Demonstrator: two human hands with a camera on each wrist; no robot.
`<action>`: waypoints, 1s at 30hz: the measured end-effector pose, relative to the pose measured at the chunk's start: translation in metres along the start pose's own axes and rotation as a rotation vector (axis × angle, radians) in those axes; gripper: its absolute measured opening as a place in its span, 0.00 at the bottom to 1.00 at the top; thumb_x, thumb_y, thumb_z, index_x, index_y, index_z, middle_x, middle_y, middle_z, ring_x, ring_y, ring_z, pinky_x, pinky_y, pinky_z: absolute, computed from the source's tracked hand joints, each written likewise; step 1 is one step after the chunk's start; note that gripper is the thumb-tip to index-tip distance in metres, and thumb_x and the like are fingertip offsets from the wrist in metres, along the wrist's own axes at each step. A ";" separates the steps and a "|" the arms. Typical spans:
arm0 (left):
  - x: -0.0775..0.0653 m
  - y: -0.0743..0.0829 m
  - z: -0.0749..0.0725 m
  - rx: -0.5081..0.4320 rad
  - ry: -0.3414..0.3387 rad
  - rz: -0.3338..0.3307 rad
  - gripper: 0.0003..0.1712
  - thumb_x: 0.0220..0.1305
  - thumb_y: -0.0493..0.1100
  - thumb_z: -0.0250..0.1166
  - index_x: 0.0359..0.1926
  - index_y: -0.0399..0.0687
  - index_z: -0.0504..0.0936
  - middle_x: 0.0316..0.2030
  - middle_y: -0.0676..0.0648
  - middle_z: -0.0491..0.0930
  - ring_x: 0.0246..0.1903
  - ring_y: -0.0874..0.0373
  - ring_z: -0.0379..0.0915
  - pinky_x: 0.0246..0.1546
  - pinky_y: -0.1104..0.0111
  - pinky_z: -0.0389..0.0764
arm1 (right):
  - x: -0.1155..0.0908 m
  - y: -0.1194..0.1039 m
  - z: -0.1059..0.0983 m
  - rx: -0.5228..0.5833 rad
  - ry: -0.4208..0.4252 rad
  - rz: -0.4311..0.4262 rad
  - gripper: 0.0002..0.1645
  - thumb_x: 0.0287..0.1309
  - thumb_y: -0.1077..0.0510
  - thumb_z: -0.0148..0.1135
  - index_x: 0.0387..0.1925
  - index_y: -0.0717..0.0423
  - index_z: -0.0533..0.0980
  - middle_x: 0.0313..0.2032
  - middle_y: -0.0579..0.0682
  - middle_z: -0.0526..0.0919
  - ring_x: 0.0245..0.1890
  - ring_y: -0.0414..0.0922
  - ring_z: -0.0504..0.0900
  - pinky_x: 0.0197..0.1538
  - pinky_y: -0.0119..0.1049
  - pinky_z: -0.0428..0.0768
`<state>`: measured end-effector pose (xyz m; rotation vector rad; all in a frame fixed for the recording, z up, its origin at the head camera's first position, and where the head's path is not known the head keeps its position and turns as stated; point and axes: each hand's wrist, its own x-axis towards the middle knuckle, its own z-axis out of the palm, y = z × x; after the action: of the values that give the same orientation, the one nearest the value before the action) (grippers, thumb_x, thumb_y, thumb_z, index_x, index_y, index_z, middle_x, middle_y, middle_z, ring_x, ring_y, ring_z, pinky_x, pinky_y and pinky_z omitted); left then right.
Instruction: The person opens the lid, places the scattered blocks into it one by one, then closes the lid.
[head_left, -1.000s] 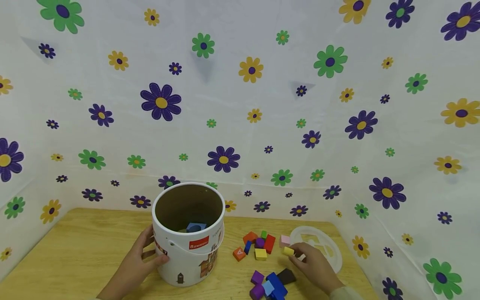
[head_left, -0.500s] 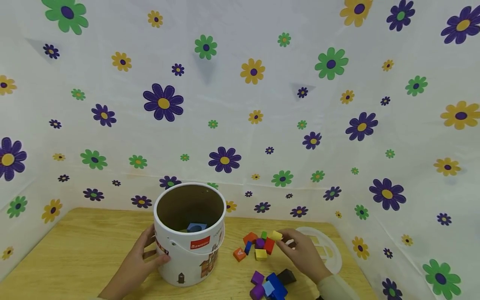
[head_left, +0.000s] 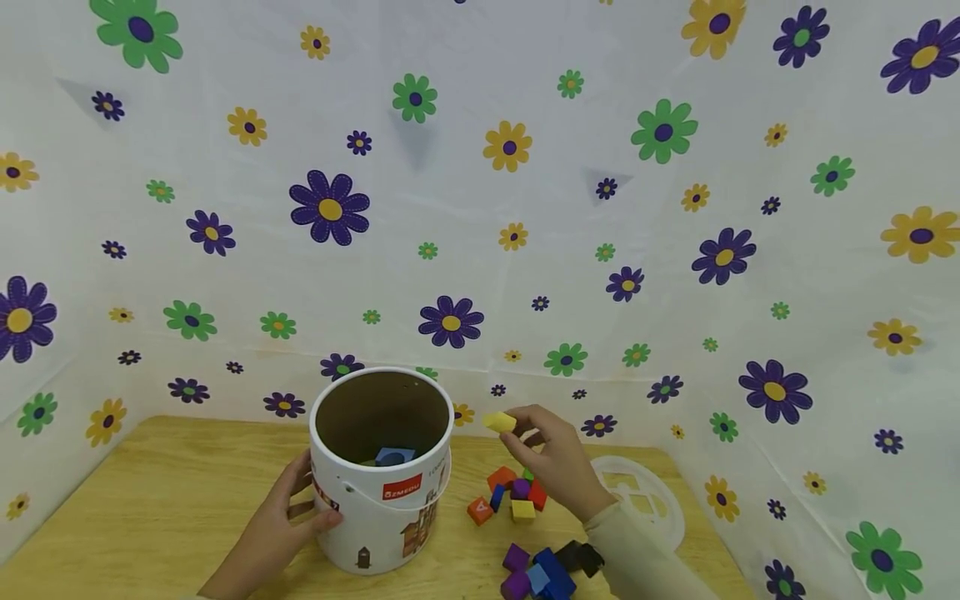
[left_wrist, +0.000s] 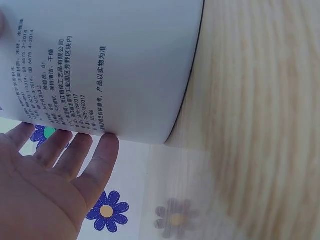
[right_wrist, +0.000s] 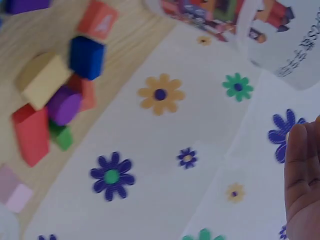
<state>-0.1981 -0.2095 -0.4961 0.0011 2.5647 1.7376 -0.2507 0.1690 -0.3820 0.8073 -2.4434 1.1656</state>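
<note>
A white bucket (head_left: 348, 517) with printed pictures and a red label stands upright on the table. My left hand (head_left: 287, 521) holds its left side, thumb toward the front; the left wrist view has the fingertips (left_wrist: 107, 142) against the printed wall. My right hand (head_left: 555, 462) is raised to the right of the bucket's rim, pinching a small yellow block (head_left: 498, 422) between thumb and fingers. In the right wrist view part of that hand (right_wrist: 304, 185) shows at the right edge, the block hidden. A light blue block (head_left: 394, 456) is visible inside the bucket.
Coloured blocks, including a yellow one (head_left: 522, 511) and an orange one marked A (head_left: 480, 510), lie right of the bucket. Nearer the front is a second cluster with a blue block (head_left: 555, 575). The white lid (head_left: 671, 500) lies at the right. Flowered cloth surrounds the table (head_left: 187, 492).
My right hand has lifted the yellow block from beside the lid, up and left over the far cluster toward the bucket's rim. My left hand stays on the bucket.
</note>
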 end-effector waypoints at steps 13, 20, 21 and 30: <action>0.002 -0.004 -0.002 0.000 0.001 0.017 0.62 0.63 0.63 0.72 0.83 0.54 0.42 0.81 0.37 0.48 0.76 0.33 0.51 0.69 0.41 0.71 | 0.035 -0.045 0.035 0.088 -0.095 -0.069 0.13 0.67 0.59 0.69 0.52 0.52 0.82 0.42 0.42 0.85 0.41 0.40 0.82 0.45 0.35 0.87; 0.002 -0.001 0.001 -0.001 0.003 0.024 0.61 0.63 0.62 0.72 0.83 0.53 0.43 0.80 0.37 0.49 0.76 0.32 0.52 0.68 0.41 0.72 | 0.032 -0.048 0.039 0.103 -0.140 -0.024 0.15 0.68 0.57 0.69 0.54 0.52 0.81 0.48 0.46 0.85 0.43 0.40 0.81 0.46 0.36 0.86; 0.003 -0.001 0.002 -0.002 0.004 0.024 0.61 0.63 0.62 0.72 0.83 0.53 0.43 0.80 0.37 0.49 0.76 0.32 0.52 0.68 0.41 0.72 | 0.030 -0.047 0.038 0.108 -0.140 -0.022 0.16 0.67 0.57 0.69 0.54 0.53 0.81 0.49 0.47 0.85 0.43 0.40 0.81 0.46 0.36 0.86; 0.001 -0.002 0.000 -0.006 -0.002 0.031 0.61 0.65 0.61 0.72 0.83 0.51 0.41 0.80 0.36 0.49 0.75 0.33 0.52 0.68 0.41 0.72 | 0.001 -0.011 0.015 0.108 -0.132 -0.037 0.17 0.68 0.57 0.68 0.57 0.49 0.80 0.52 0.46 0.83 0.44 0.41 0.82 0.48 0.36 0.87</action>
<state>-0.1987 -0.2104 -0.4975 0.0431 2.5719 1.7549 -0.2453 0.1513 -0.3842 0.9862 -2.4755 1.2772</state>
